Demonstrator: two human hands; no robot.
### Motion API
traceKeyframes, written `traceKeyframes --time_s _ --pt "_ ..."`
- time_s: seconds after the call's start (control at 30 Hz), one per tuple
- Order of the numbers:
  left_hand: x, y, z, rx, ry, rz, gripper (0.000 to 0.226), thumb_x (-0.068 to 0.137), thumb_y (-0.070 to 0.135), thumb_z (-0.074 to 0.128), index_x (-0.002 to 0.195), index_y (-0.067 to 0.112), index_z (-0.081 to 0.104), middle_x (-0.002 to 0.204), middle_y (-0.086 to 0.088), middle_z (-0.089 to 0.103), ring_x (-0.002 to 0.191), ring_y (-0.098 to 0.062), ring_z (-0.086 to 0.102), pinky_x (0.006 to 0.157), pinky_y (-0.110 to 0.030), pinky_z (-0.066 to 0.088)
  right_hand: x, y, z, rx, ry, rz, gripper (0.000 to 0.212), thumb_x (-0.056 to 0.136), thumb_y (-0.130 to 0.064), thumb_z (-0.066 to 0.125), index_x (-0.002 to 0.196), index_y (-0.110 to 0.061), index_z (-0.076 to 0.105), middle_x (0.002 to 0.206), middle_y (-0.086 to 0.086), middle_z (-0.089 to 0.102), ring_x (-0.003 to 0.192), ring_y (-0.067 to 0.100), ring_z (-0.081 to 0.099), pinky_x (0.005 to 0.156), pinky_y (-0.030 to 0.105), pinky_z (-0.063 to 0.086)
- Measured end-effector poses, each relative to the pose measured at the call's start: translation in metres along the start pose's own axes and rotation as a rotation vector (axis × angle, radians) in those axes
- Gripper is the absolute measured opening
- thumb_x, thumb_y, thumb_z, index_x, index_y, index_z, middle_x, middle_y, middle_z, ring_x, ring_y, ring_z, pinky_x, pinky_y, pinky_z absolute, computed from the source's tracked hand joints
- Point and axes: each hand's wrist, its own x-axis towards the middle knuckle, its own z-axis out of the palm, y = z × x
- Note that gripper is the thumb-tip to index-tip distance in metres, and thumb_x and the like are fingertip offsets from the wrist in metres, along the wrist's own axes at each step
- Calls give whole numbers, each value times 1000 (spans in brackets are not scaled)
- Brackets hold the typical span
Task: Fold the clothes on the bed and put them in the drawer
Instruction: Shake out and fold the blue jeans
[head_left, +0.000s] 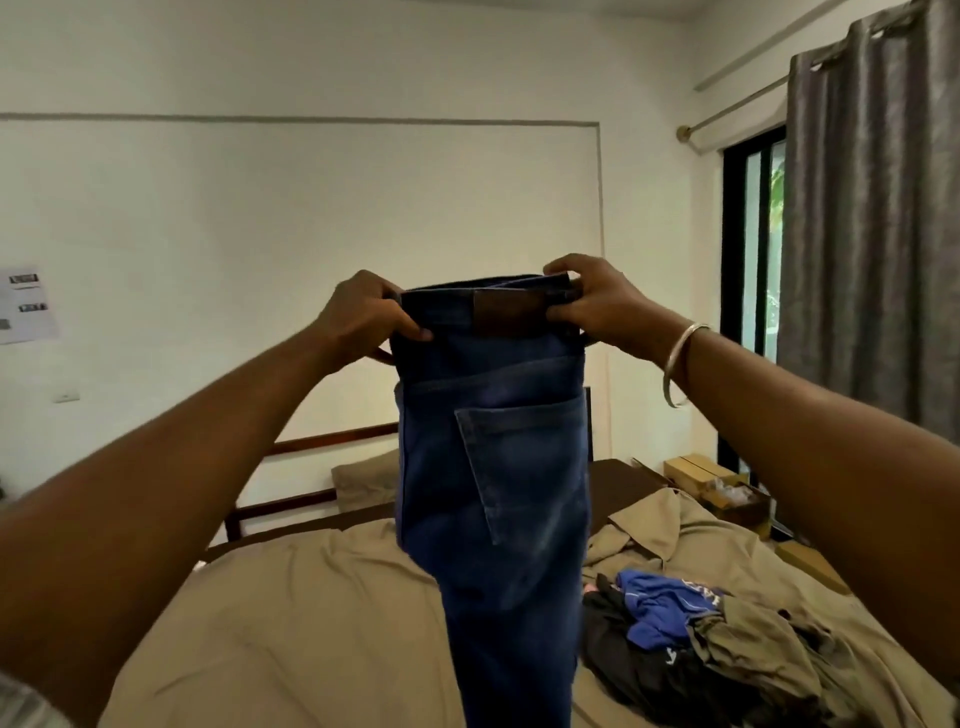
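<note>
Bare tan bed (291, 639) left of hanging jeans (493, 467); clothes pile (701, 644) crowding the right.

The jeans (493, 467) run off the bottom edge, so their leg ends are out of view, and they cover the middle of the bed (311, 623) and part of its headboard (332, 439). The fingertips of the left hand (363, 317) and right hand (597, 304) tuck behind the waistband. The print on the wall paper (26, 304) is too small to read (left edge).
</note>
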Motion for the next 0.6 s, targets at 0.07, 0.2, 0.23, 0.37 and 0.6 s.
traceKeyframes --time_s 0.07,0.2,0.23,0.37,0.6 --pt "-5 1 -12 -143 -253 -57 33 57 6 82 79 -2 58 81 -18 64 84 -36 69 58 -37 59 -4 4 -15 238 -212 44 31 86 2 67 114 -8 61 100 12 66 91 26 66 61 27 58" --pt "-19 10 -23 -392 -717 -86 12 59 11 77 66 4 70 73 -11 69 65 -21 70 54 -26 56 0 23 -36 556 -672 34 60 74 -16 80 123 9 56 105 15 65 95 25 64 69 27 56" --pt "-21 13 -21 -373 -732 -114 10 61 11 79 67 7 73 72 -10 71 66 -21 70 55 -26 56 0 27 -38 546 -728 59 70 71 -22 85 128 5 55 107 15 65 95 26 65 72 29 56" --pt "-21 -4 6 534 -331 4 10 80 19 80 83 18 71 77 -3 69 71 -18 64 56 -27 50 -5 45 -19 189 -697 156 42 90 -18 66 132 -21 57 113 12 67 90 25 70 66 45 60" --pt "-46 -68 24 -5 -696 -347 36 77 18 81 104 0 66 93 -20 72 83 -35 73 59 -30 59 -15 98 25 303 -940 143 49 68 -25 87 109 -11 66 98 12 72 90 32 66 65 30 60"
